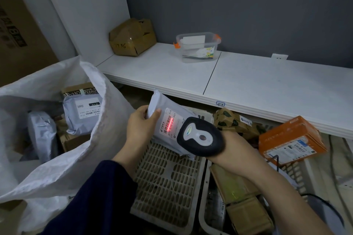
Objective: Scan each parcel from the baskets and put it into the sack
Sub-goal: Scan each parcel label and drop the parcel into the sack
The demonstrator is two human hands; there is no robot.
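Far left: large brown cardboard box [17, 25] against the wall, print on its side.

Below it: white woven sack [63, 160], mouth open and slumped. Inside are a grey poly mailer [82, 114] with its label facing up, a carton with patterned tape [80, 89] behind it, a second crumpled grey mailer [42, 135], and a plain brown box [73, 144] low down.

Centre: left hand [141, 126], dark sleeve [95, 196] on the forearm. It pinches the left edge of the held grey mailer parcel [168, 101], thumb on the front face, fingers curled behind. The parcel is in the air above the left basket [166, 183], tilted, apart from the sack. Its shipping label [171, 125] faces the camera, and a red scan line lies across the barcode.

Just right of the label: black handheld scanner [200, 137], head pointed at the barcode and close to it. The right hand [235, 150] grips the scanner from below. Its fingers are hidden behind the scanner head.

The left basket is a beige lattice with its floor showing. The right basket [203, 196] touches it and holds brown parcels. Further right lie a leaf-print parcel [229, 120] and an orange box [290, 139], which sits under the shelf edge.

Behind: white shelf [248, 82]. On it stand a taped brown carton [131, 37] in the corner and a clear plastic container [198, 46] with orange clips.
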